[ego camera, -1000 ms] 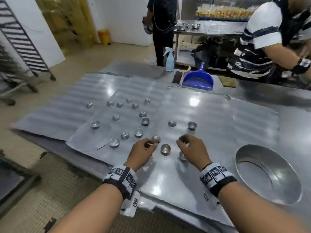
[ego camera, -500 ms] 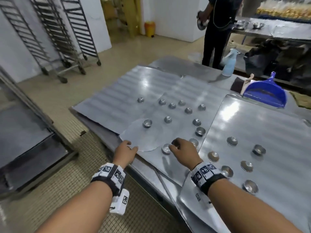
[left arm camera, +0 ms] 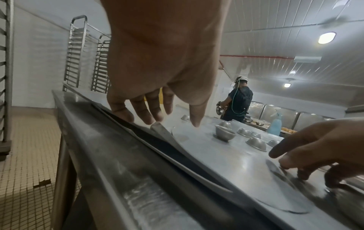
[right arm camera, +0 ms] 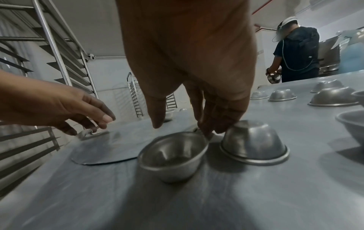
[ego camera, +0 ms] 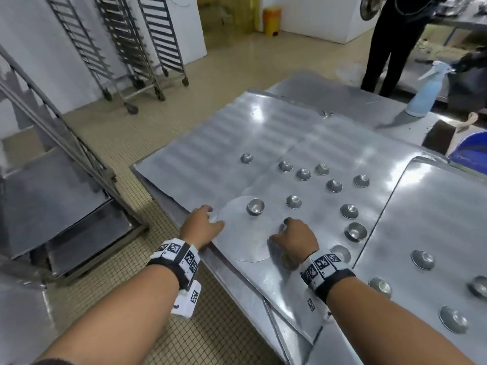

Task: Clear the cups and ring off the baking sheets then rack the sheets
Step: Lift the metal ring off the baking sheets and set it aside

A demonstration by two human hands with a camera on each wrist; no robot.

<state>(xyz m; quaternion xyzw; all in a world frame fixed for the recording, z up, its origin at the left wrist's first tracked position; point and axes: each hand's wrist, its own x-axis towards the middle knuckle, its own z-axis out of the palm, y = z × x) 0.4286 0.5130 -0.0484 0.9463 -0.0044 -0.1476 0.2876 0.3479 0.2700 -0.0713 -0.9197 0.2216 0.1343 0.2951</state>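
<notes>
My left hand (ego camera: 203,226), fingers spread, touches bent corner of baking sheet (ego camera: 303,143) at table's near-left edge. My right hand (ego camera: 295,237) pinches rim of upright cup (right arm camera: 173,155) near sheet's front edge. Risks: lifting corner early sends upturned cups (ego camera: 334,185) sliding; pinch slips off thin rim.

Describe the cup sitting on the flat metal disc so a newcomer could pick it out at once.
Find the baking sheet at the table's left end, then the flat round disc lying between the two hands. One cup stands on it, mouth up, unlike the upside-down cups beyond it.
</notes>
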